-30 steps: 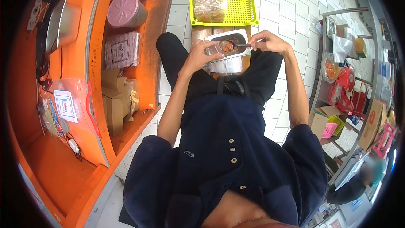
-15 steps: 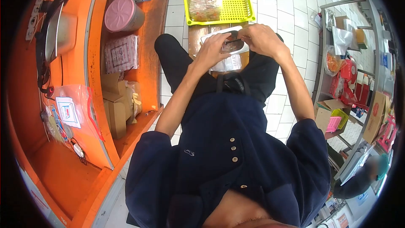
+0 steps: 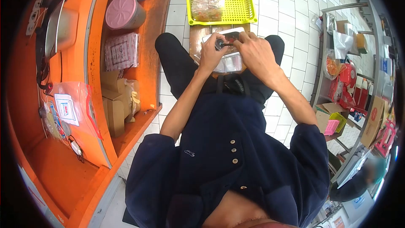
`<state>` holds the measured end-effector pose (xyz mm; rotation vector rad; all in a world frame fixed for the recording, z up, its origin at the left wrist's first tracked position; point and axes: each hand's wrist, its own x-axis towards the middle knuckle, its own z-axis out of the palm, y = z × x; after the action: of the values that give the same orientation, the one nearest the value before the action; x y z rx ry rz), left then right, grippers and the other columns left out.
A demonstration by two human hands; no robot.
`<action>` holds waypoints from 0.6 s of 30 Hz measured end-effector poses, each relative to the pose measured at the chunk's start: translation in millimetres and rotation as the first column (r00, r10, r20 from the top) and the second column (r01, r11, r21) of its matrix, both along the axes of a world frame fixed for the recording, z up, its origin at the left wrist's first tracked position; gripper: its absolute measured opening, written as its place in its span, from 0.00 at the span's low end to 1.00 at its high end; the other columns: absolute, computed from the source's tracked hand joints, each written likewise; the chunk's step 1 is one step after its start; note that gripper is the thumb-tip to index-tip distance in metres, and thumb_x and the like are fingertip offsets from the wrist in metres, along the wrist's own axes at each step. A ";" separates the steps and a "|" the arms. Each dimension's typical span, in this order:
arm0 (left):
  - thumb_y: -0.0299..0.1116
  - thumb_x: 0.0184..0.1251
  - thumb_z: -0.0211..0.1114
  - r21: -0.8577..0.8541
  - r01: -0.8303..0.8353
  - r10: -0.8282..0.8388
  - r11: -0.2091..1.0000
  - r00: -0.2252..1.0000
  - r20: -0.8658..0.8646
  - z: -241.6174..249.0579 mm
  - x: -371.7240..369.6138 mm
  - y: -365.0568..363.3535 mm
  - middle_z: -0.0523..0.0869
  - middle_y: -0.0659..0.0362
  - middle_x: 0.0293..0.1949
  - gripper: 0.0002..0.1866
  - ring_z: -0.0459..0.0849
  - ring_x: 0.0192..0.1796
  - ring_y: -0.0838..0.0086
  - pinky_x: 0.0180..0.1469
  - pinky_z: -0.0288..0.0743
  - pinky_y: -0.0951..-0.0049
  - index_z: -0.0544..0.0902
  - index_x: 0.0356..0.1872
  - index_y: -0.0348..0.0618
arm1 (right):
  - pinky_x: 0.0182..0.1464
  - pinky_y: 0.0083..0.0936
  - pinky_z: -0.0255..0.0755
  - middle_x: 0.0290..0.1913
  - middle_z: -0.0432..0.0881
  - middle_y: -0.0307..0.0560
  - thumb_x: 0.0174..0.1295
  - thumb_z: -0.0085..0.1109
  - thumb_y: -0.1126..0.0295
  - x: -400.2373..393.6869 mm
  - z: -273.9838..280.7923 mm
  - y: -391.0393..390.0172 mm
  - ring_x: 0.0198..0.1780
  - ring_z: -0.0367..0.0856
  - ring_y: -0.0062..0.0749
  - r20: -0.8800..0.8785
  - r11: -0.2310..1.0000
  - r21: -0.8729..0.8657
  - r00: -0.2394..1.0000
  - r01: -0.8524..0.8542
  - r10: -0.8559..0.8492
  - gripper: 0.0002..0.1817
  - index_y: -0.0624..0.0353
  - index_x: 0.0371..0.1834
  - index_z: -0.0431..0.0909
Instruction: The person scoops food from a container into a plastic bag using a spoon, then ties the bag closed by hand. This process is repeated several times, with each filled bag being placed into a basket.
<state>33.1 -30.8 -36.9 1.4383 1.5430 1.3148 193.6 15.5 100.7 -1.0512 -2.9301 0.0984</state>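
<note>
My left hand (image 3: 211,55) is curled round a small clear plastic bag (image 3: 219,44), whose mouth is held round and open above the left side of a white tray (image 3: 209,37). My right hand (image 3: 255,54) pinches a dark spoon (image 3: 229,44); its tip reaches into the bag's mouth. Dark reddish-brown food shows in the tray, partly covered by both hands. Just nearer to me, between my knees, lie clear plastic bags (image 3: 231,64). Whether the spoon carries anything is too small to tell.
Beyond the tray, a lime-green basket (image 3: 238,10) holds filled clear packets (image 3: 205,6) on the wooden bench (image 3: 195,42). Orange shelving (image 3: 143,97) with pink-lidded tubs (image 3: 122,12) stands left. At right are a metal rack (image 3: 344,6) and another person (image 3: 354,185).
My left hand has turned and now holds the bag's mouth round and open. My right hand has come down and toward me, bringing the spoon to the bag.
</note>
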 end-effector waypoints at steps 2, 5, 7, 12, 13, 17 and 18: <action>0.21 0.55 0.74 0.000 -0.027 0.027 1.000 1.000 0.011 -7.8 1.7 -0.9 0.88 0.50 0.42 0.17 0.90 0.48 0.56 0.51 0.80 0.63 0.79 0.46 0.38 | 0.41 0.36 0.81 0.41 0.81 0.48 0.56 0.59 0.77 1.2 6.5 -0.2 0.45 0.84 0.42 0.003 1.000 -0.011 1.000 0.009 -0.009 0.11 0.58 0.42 0.85; 0.21 0.55 0.74 -0.026 -0.044 0.045 0.999 0.998 0.054 -11.6 2.0 -0.2 0.88 0.49 0.42 0.19 0.89 0.48 0.55 0.51 0.80 0.62 0.78 0.47 0.38 | 0.40 0.36 0.81 0.41 0.81 0.48 0.56 0.58 0.78 2.4 18.8 -0.7 0.45 0.84 0.42 0.029 0.999 -0.035 0.999 0.021 -0.020 0.12 0.58 0.43 0.85; 0.21 0.55 0.75 -0.022 -0.066 0.067 0.998 0.997 0.035 -8.7 1.4 -2.8 0.88 0.47 0.42 0.21 0.89 0.48 0.53 0.51 0.80 0.62 0.77 0.48 0.38 | 0.40 0.36 0.81 0.41 0.81 0.47 0.56 0.59 0.78 4.1 17.7 0.0 0.45 0.84 0.41 0.023 0.999 -0.036 1.000 0.007 -0.007 0.12 0.58 0.42 0.85; 0.26 0.58 0.76 -0.097 -0.102 0.107 0.990 0.993 0.041 -4.1 0.0 -5.5 0.87 0.45 0.42 0.21 0.87 0.48 0.50 0.51 0.78 0.60 0.76 0.50 0.37 | 0.38 0.38 0.80 0.40 0.81 0.47 0.56 0.60 0.77 10.3 29.4 3.7 0.41 0.85 0.43 -0.065 0.999 -0.038 0.998 0.018 -0.020 0.10 0.58 0.41 0.85; 0.27 0.60 0.76 -0.128 -0.102 0.109 0.987 0.993 0.050 -5.4 -1.4 -4.3 0.87 0.45 0.42 0.21 0.87 0.48 0.49 0.51 0.78 0.59 0.76 0.50 0.37 | 0.38 0.39 0.79 0.38 0.82 0.47 0.58 0.60 0.77 12.4 32.5 5.0 0.38 0.85 0.44 -0.051 0.996 -0.072 0.997 0.049 -0.053 0.09 0.59 0.41 0.85; 0.30 0.61 0.75 -0.053 -0.085 0.086 0.995 0.996 0.024 -12.4 -4.3 -3.1 0.87 0.43 0.42 0.21 0.86 0.48 0.47 0.51 0.77 0.58 0.76 0.51 0.37 | 0.37 0.41 0.78 0.34 0.84 0.49 0.63 0.61 0.74 19.9 39.5 8.8 0.32 0.85 0.48 -0.130 0.979 -0.168 0.982 0.114 -0.137 0.06 0.58 0.41 0.86; 0.29 0.61 0.75 -0.056 -0.088 0.089 0.995 0.996 0.017 -11.9 -4.8 -2.6 0.87 0.44 0.43 0.21 0.86 0.48 0.49 0.51 0.77 0.59 0.76 0.51 0.37 | 0.37 0.41 0.78 0.34 0.84 0.49 0.63 0.61 0.74 22.7 39.3 9.8 0.32 0.85 0.48 -0.130 0.979 -0.168 0.982 0.113 -0.136 0.06 0.58 0.41 0.86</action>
<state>28.3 -33.5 -48.8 1.3328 1.6337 1.3229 216.4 25.3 140.0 -1.1930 -2.7592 0.3941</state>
